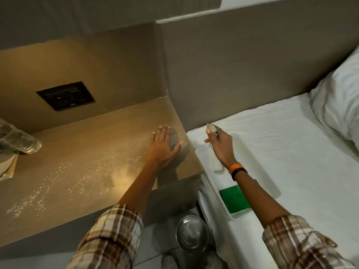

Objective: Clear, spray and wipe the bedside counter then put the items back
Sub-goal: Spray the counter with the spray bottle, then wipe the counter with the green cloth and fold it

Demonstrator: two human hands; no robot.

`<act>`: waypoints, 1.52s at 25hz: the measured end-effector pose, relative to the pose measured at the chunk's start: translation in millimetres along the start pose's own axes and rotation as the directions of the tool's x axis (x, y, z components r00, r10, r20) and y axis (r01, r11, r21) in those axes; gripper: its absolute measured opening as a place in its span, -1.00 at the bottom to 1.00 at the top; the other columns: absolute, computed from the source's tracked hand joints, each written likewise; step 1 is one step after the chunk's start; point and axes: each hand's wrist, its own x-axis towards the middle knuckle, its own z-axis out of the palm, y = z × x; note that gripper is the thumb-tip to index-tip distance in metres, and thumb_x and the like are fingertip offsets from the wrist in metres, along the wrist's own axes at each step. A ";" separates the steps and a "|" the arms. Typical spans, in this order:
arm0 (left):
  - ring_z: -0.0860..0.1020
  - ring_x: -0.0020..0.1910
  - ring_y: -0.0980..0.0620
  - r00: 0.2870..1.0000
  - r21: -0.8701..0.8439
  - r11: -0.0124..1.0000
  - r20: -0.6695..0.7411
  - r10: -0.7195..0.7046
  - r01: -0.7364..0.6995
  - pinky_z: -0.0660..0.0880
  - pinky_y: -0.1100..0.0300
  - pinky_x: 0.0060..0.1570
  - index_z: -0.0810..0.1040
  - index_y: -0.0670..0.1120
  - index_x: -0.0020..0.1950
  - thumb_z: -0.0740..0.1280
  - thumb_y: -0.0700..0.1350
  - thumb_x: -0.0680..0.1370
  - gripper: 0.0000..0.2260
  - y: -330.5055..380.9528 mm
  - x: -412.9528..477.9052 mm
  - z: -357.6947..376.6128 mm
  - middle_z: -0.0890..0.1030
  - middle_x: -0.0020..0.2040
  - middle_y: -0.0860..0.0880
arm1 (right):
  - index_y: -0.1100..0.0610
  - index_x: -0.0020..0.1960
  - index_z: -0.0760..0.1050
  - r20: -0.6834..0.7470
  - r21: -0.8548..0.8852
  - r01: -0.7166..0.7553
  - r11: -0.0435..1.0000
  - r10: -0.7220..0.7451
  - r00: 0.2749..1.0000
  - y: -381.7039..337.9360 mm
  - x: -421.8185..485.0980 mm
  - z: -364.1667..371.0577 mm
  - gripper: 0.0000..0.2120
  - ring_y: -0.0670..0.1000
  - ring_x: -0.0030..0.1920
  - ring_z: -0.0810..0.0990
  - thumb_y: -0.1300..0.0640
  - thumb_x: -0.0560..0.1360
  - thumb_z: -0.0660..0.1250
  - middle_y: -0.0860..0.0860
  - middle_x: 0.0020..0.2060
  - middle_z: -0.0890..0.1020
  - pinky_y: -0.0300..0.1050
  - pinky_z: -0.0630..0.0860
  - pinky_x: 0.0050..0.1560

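Two hands are at work here. The left hand [164,145] lies flat and spread on the right end of the wooden tabletop [81,171], palm down, gripping nothing; whether a cloth sits beneath it cannot be made out. The right hand [221,147] is closed around a clear spray bottle [215,162], holding it over a white tray [258,167] that rests on the bed [291,133] just beside the tabletop. A green sponge [236,199] lies at the near end of that tray.

Spraying looks done: droplets [58,183] glisten across much of the tabletop, from the near left toward the middle. Clearing seems largely finished too, since most of the surface is bare, though a plastic water bottle [18,139] lies at the far left end, with something pale beside it at the frame edge.

Wiping appears to be the step now due, judging by the wet beads not yet smeared. After that, the items must go back. A round metal lid or bin top [191,234] shows on the floor below.
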 end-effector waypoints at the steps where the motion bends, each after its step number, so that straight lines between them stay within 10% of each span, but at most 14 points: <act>1: -0.04 0.64 -0.10 1.000 -0.005 1.000 -0.016 -0.002 0.002 -0.07 -0.14 0.61 -0.02 -0.08 0.64 -0.02 0.34 0.62 -0.27 2.1 4.1 4.2 0.02 0.66 -0.08 | 0.10 0.24 0.59 -0.001 0.020 -0.031 0.999 0.031 1.000 11.9 6.8 2.6 -0.65 -0.12 -0.05 0.73 -0.12 0.64 0.25 -0.02 -0.09 0.70 -0.41 0.52 -0.13; 5: -0.02 0.64 -0.11 0.996 -0.008 1.000 -0.089 -0.019 0.018 -0.07 -0.13 0.61 0.00 -0.09 0.63 0.02 0.33 0.61 -0.27 7.4 18.7 17.8 0.05 0.65 -0.08 | 0.22 0.34 0.54 -0.023 0.005 -0.087 0.996 0.087 0.996 65.3 33.6 22.2 -0.63 0.11 0.23 0.63 0.01 0.65 0.27 0.15 0.20 0.68 0.03 0.54 0.32; 14: 0.06 0.63 -0.11 0.985 0.097 0.994 -0.169 -0.024 0.040 0.00 -0.13 0.60 0.10 -0.08 0.62 0.02 0.35 0.59 -0.28 8.6 32.1 35.9 0.13 0.64 -0.07 | 0.23 0.32 0.57 -0.022 0.063 -0.172 0.983 0.173 0.985 155.6 68.2 44.3 -0.69 0.15 0.32 0.57 0.12 0.65 0.29 0.17 0.29 0.63 -0.40 0.37 0.18; 19: 0.03 0.63 -0.11 0.991 0.119 0.992 -0.130 -0.031 0.047 0.00 -0.14 0.60 0.08 -0.09 0.62 0.01 0.34 0.60 -0.28 22.1 22.5 25.2 0.10 0.64 -0.07 | 0.26 0.44 0.44 0.016 0.011 -0.246 0.969 0.246 0.969 146.8 72.8 35.8 -0.56 0.19 0.41 0.49 0.14 0.61 0.35 0.19 0.39 0.54 -0.13 0.39 0.38; 28: 0.07 0.63 -0.11 0.953 -0.012 0.969 -0.189 0.238 -0.245 0.06 -0.12 0.59 0.22 -0.14 0.58 0.14 0.21 0.60 -0.35 151.0 -24.8 35.9 0.19 0.61 -0.13 | 0.14 0.52 0.31 0.028 -0.668 -0.025 0.744 0.059 0.998 116.7 -3.1 -43.5 -0.41 0.15 0.54 0.27 -0.15 0.61 0.27 0.15 0.52 0.33 0.10 0.26 0.53; 38: 0.33 0.44 -0.10 0.871 -0.061 0.946 0.374 0.317 -0.318 0.36 0.08 0.36 0.15 -0.11 0.59 0.23 -0.14 0.61 -0.44 176.7 -7.9 278.4 0.33 0.51 -0.12 | 0.14 0.57 0.20 -0.036 -0.782 -0.344 0.520 0.512 0.858 298.7 -41.3 -112.3 -0.40 0.23 0.47 0.31 -0.06 0.62 0.25 0.20 0.49 0.30 0.17 0.42 0.39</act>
